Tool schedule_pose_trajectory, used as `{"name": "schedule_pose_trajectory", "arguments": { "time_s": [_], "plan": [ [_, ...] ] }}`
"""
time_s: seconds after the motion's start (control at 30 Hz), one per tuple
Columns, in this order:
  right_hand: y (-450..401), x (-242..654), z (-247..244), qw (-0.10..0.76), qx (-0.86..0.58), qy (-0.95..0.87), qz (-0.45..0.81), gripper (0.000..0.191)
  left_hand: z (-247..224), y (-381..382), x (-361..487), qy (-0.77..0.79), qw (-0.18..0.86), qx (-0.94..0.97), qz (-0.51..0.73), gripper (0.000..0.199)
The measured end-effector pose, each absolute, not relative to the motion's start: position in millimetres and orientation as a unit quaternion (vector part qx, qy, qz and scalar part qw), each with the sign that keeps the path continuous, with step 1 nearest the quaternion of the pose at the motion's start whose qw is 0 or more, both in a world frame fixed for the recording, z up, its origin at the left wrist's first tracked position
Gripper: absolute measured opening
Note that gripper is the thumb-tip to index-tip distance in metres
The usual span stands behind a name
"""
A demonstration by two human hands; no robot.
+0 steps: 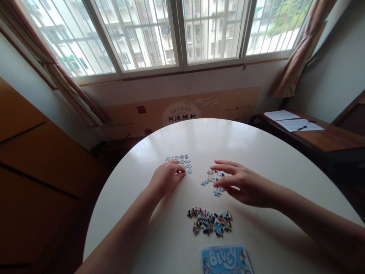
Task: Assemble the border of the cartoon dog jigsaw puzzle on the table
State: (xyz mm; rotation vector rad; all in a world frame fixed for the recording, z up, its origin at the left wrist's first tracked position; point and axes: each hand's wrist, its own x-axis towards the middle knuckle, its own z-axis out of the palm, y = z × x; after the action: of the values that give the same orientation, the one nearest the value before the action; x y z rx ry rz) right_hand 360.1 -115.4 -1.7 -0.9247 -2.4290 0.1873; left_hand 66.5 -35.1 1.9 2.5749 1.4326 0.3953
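My left hand rests at the near edge of a grid of jigsaw puzzle pieces laid in rows. Its thumb and forefinger are pinched together by the lower pieces; whatever lies between them is too small to make out. Over a loose group of puzzle pieces hovers my right hand, fingers apart and holding nothing I can see. Part of that group is hidden beneath the fingers. Closer to me lies a denser heap of mixed puzzle pieces.
The round white table carries a blue "Bluey" box or card at the near side. At right, a wooden desk holds papers and a pen. A printed cardboard panel stands beneath the barred window.
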Motion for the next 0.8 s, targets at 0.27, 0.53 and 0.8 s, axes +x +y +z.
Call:
{"name": "schedule_pose_trajectory", "arguments": {
  "time_s": [0.27, 0.53, 0.8],
  "plan": [
    [-119.0, 361.5, 11.6, 0.208, -0.311, -0.918, 0.134, 0.021, 3.5, -32.6, 66.0, 0.481, 0.085, 0.863, 0.130, 0.019],
    [-128.1, 360.3, 18.6, 0.120, -0.269, -0.932, 0.211, 0.016, 11.3, -39.1, 68.9, 0.425, 0.101, 0.889, 0.137, 0.020],
    [-129.3, 359.8, 19.9, 0.097, -0.277, -0.934, 0.204, 0.012, 21.9, -55.5, 79.5, 0.322, 0.167, 0.932, 0.026, 0.011]
  ]
}}
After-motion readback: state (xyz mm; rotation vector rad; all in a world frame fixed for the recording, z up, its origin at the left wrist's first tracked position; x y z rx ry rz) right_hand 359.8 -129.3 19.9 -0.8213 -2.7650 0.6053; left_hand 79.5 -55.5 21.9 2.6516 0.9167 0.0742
